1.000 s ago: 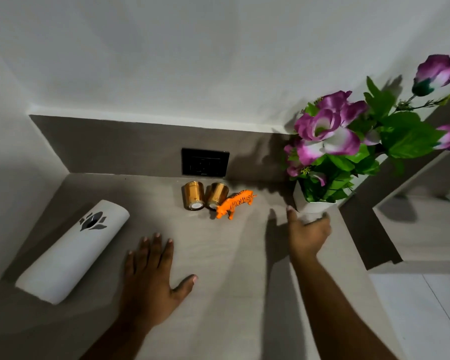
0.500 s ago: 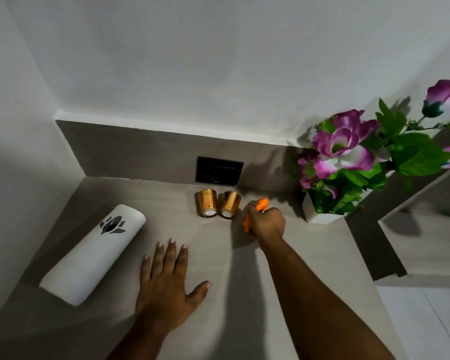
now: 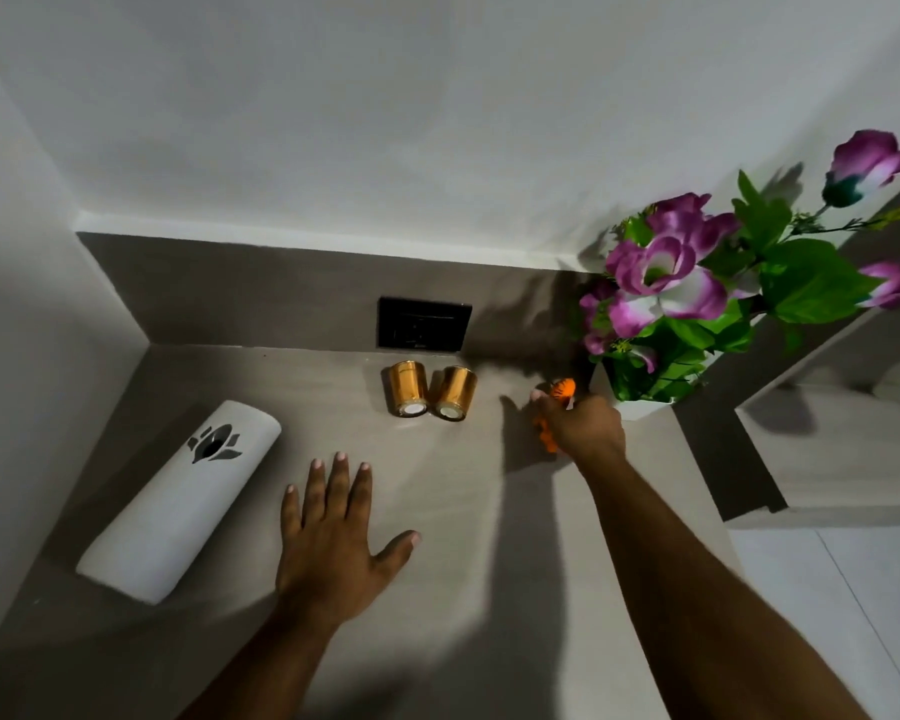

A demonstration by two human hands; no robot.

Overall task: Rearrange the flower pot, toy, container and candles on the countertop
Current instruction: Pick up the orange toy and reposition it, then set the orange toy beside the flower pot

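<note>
My right hand (image 3: 585,431) is closed around the orange toy tiger (image 3: 562,389), holding it just left of the white flower pot (image 3: 637,407) with purple flowers at the counter's back right. Only the tiger's head and a bit of its legs show past my fingers. Two gold candles (image 3: 430,389) lie side by side near the back wall, to the left of that hand. A white container (image 3: 178,504) with a dark flower emblem lies on its side at the left. Flat on the grey countertop (image 3: 463,511), my left hand (image 3: 336,537) rests with fingers spread and holds nothing.
A black socket plate (image 3: 424,324) sits on the grey backsplash behind the candles. White walls close in the counter at the back and left. The counter's right edge drops to a lower ledge (image 3: 832,449) and tiled floor.
My right hand left the flower pot, closed on the toy tiger beside the candles, and carried it right toward the pot. My left hand stayed flat.
</note>
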